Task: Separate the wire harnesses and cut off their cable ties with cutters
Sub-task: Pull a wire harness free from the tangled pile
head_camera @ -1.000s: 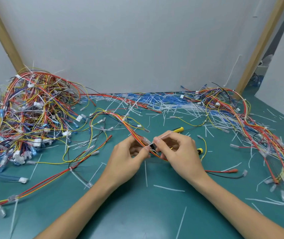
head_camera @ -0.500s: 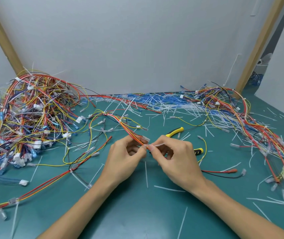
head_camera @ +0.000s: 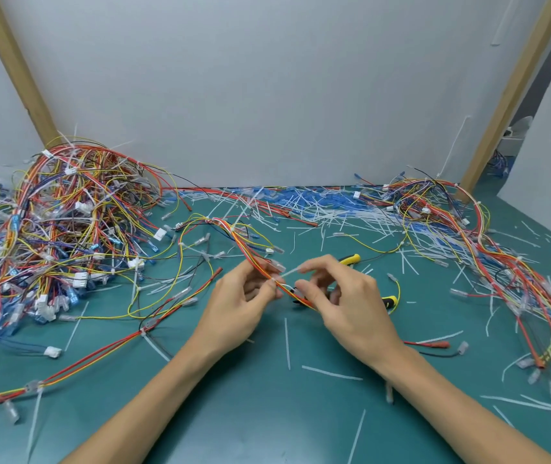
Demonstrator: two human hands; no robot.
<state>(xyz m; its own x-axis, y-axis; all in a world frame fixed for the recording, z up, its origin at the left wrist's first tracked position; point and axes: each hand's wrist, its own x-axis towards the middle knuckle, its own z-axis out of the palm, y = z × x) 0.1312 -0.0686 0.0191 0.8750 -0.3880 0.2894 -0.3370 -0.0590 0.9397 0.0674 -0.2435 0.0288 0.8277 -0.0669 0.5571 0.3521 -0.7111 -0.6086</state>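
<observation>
Both hands have moved a little apart since a second ago, and the white tail of the cable tie [head_camera: 290, 272] now sticks up higher between them. The right forefinger has gone straighter too.

The left hand [head_camera: 237, 303] sits just left of the middle of the frame. Its thumb and fingertips pinch the wire bundle [head_camera: 250, 256], which is red, orange and yellow. The bundle runs up and to the left from the hands, and the cable tie is wrapped round it right where the left fingers pinch.

The right hand [head_camera: 351, 306] is just right of the middle. Its thumb and bent fingers hold the lower end of the same bundle. Its forefinger reaches out and touches the tip of the tie's tail. I cannot tell if it pinches the tail.

The cutters [head_camera: 351, 259] lie on the green table [head_camera: 267, 413] behind the right hand. Only the yellow and black handles show.

A big pile of wires [head_camera: 66, 229] fills the left side of the frame. A smaller pile of wires [head_camera: 501, 262] runs down the right side. Lots of white cut bits [head_camera: 331, 372] lie all over the table
</observation>
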